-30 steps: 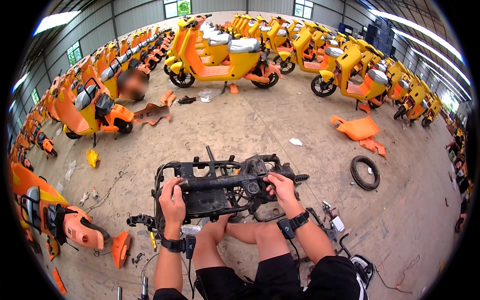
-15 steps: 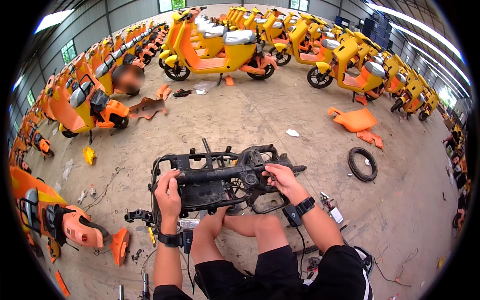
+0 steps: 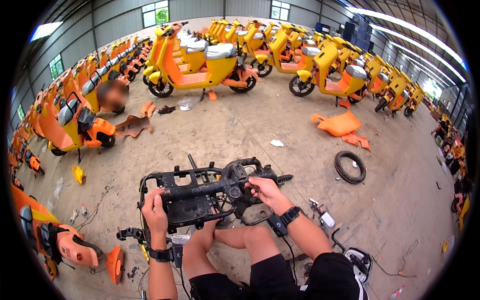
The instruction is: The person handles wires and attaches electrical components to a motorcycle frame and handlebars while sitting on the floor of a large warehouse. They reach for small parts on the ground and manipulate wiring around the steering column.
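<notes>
A black metal scooter frame [image 3: 195, 206] with a thick tube lies across in front of my bare legs, with a round fitting and a bracket toward its right part. My left hand [image 3: 154, 211] grips its left end, fingers bent over the end of the tube. My right hand [image 3: 265, 192] is on the right part beside the round fitting, its fingers curled in a pinch; whatever is between the fingertips is too small to make out. A black jointed metal part [image 3: 131, 233] lies just left of the frame.
Rows of yellow and orange scooters [image 3: 200, 70] stand ahead and at left. A partly stripped scooter [image 3: 75, 245] is at lower left. Orange panels [image 3: 337, 122], a loose tyre [image 3: 350, 177], a silver electrical box [image 3: 327, 219], cables and scattered parts lie on the concrete floor [image 3: 240, 135].
The view has shifted, so the frame, hands and scooters sit further left in the picture. Both hands stay at the same places on the frame, with the right fingers slightly moved.
</notes>
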Demonstrator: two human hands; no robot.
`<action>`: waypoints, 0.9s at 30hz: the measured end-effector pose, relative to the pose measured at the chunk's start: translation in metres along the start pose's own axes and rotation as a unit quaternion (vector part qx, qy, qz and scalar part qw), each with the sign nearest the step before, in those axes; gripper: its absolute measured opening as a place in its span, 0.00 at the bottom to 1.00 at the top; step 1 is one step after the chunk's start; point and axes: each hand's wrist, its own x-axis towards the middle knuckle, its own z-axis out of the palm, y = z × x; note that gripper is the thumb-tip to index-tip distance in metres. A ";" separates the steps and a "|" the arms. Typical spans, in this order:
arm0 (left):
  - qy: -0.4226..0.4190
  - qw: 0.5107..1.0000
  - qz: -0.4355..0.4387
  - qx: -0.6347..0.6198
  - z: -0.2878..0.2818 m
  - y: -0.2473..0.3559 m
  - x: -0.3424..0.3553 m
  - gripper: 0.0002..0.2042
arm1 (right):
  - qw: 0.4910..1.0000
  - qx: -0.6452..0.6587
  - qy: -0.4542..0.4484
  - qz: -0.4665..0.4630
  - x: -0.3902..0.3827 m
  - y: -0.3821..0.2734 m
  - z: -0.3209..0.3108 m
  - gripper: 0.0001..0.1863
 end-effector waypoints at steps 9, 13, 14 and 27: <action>-0.010 1.000 -0.008 -0.016 -0.002 -0.003 -0.001 0.14 | 0.985 0.104 -0.068 -0.123 -0.050 0.014 0.000 0.17; -0.002 0.999 -0.030 -0.035 -0.004 -0.007 -0.003 0.15 | 0.981 0.068 -0.096 -0.154 -0.097 0.050 -0.001 0.18; -0.010 0.999 -0.037 -0.037 0.000 -0.005 -0.005 0.15 | 0.980 0.051 -0.100 -0.164 -0.106 0.062 -0.005 0.17; -0.072 0.911 -0.163 -0.372 0.075 0.095 -0.012 0.15 | 0.954 0.147 -0.100 -0.242 -0.138 -0.019 0.012 0.14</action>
